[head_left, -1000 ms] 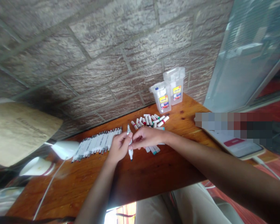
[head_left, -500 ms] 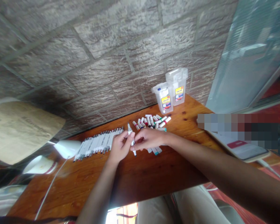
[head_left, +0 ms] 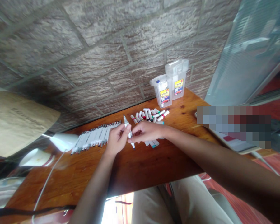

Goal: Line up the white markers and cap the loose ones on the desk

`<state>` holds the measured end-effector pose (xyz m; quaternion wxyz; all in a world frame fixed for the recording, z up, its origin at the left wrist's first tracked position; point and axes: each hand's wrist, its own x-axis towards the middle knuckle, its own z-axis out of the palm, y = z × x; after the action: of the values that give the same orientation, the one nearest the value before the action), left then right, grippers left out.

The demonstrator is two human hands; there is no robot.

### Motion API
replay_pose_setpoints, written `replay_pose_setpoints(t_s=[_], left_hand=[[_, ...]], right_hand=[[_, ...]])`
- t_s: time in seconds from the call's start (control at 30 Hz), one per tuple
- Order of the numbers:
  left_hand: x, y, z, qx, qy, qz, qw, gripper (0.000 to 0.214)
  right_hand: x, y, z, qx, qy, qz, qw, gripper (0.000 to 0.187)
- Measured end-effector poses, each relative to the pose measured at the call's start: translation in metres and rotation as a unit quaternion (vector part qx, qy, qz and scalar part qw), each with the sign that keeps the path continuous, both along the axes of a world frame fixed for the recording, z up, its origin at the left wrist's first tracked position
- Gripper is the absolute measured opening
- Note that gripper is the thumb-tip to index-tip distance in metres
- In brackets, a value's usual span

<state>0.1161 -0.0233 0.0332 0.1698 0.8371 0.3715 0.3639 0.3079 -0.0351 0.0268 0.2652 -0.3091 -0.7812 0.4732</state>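
Observation:
My left hand [head_left: 116, 139] and my right hand [head_left: 146, 132] meet over the wooden table [head_left: 140, 165] and both pinch one white marker [head_left: 128, 130], held a little tilted with its grey tip pointing away. To the left of my hands lies a neat row of white markers [head_left: 95, 138] side by side. Behind and under my right hand is a loose pile of markers [head_left: 150, 115] with coloured caps.
Two clear plastic tubs [head_left: 170, 85] with yellow labels stand against the brick wall. A white lamp [head_left: 62, 142] with a cable sits at the left, beside a brown paper bag [head_left: 16, 121]. A tablet-like device [head_left: 238, 144] lies at the right table edge.
The marker has been drawn up slightly in my hands and tilted a bit left. The view has shifted a little; hands stay together over the same spot.

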Motion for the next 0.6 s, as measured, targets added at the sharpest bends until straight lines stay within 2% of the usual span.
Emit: replay_pose_setpoints(t_s=[0.6], left_hand=[[-0.0011,0.0017,-0.0023,0.009,0.002,0.006,1.0,0.042]], right_hand=[[-0.0001,-0.0003,0.0016,0.006,0.003,0.006,1.0,0.044]])
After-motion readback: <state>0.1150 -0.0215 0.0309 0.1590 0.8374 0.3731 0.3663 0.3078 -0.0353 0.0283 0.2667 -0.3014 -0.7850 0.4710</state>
